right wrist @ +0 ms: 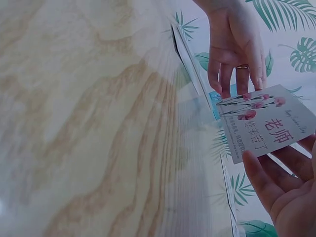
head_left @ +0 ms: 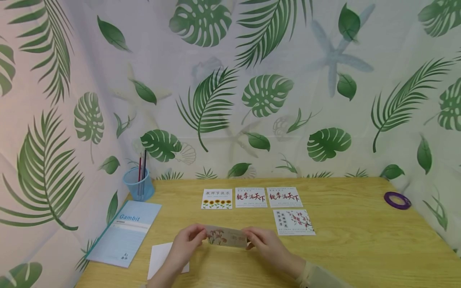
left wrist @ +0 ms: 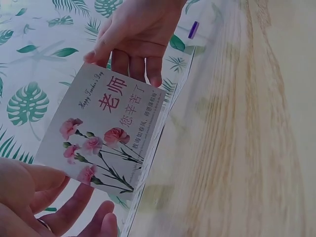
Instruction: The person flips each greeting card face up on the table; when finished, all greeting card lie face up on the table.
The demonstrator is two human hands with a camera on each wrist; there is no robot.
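Note:
A greeting card with pink carnations and Chinese writing is held up over the front of the table, tilted. My left hand pinches its left end, and my right hand pinches the right end. In the left wrist view the card shows its printed face, with the left hand at its lower edge and the right hand at the upper one. The right wrist view shows the same card between both hands. A ring is on a left finger.
Behind lie a sunflower card, two cards with red characters and a blossom card. White paper lies partly under the left forearm. A blue notebook, a pen cup and purple tape stand at the sides.

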